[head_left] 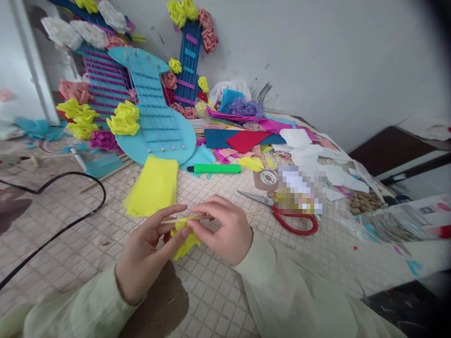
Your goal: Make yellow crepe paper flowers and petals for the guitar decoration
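Both hands meet over the near middle of the table. My left hand is closed on a piece of yellow crepe paper, which hangs crumpled below the fingers. A thin wooden stick runs crosswise through the paper's upper edge. My right hand pinches the stick and the paper at the other side, thumb and forefinger near the left thumb. Just beyond the hands lies a fanned stack of yellow crepe paper sheets. To the right are scissors with red handles, their blades pointing left.
A light-blue guitar-shaped craft leans at the back, with yellow paper flowers beside it. A green marker lies behind the hands. Coloured scraps and white paper cover the back right. A black cable curves across the left.
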`<state>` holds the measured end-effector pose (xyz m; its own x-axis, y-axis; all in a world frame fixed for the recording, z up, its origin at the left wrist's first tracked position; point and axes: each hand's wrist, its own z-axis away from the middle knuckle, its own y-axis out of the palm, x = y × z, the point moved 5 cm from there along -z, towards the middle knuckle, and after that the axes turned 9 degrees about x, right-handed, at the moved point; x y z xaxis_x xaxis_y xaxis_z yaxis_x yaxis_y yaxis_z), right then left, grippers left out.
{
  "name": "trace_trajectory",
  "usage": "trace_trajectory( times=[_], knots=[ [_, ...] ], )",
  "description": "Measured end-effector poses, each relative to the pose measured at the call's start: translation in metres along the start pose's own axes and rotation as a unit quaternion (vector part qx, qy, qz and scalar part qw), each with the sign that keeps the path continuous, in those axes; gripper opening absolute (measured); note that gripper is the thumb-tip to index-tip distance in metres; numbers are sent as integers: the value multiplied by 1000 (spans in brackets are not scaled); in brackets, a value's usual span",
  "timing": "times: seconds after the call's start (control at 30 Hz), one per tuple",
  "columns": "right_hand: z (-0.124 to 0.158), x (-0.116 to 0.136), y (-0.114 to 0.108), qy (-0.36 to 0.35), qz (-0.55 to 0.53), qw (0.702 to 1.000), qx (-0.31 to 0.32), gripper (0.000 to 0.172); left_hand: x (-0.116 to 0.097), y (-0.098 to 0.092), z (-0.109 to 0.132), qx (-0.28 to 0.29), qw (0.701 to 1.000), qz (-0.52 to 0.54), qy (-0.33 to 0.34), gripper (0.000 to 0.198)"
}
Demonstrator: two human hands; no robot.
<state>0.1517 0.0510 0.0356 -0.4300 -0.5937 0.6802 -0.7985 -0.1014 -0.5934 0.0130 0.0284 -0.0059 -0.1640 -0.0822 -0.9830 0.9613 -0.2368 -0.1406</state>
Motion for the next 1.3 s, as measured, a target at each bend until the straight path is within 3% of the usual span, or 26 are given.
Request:
trace_trajectory(
  times=[0.2,0.4,0.57,0.8,1.0,1.13,1.3],
  knots=[
    [2,-3,4,2,-4,1000,30,6,-2,-2,-5,-19,999,36,-9,21],
    [-3,-8,6,7,-17,995,98,13,2,-6,-5,-28,998,42,-34,25],
    [-3,-9,5,7,2,997,72,11,4,-1,-8,17,993,96,-72,39],
    [-2,-6,2,6,11,999,46,9,-1,-5,-9,-7,998,63,31,29],
    [-3,-5,1,-4,-4,999,41,5,0,-8,-5,-37,991,-73,104,29],
    [-4,-3,-2,-9,-34,999,31,5,-7,-11,-5,-53,982,-141,113,34],
    [-5,-3,-4,4,-79,996,27,6,-9,-10,-7,-18,982,-147,119,19]
  ],
)
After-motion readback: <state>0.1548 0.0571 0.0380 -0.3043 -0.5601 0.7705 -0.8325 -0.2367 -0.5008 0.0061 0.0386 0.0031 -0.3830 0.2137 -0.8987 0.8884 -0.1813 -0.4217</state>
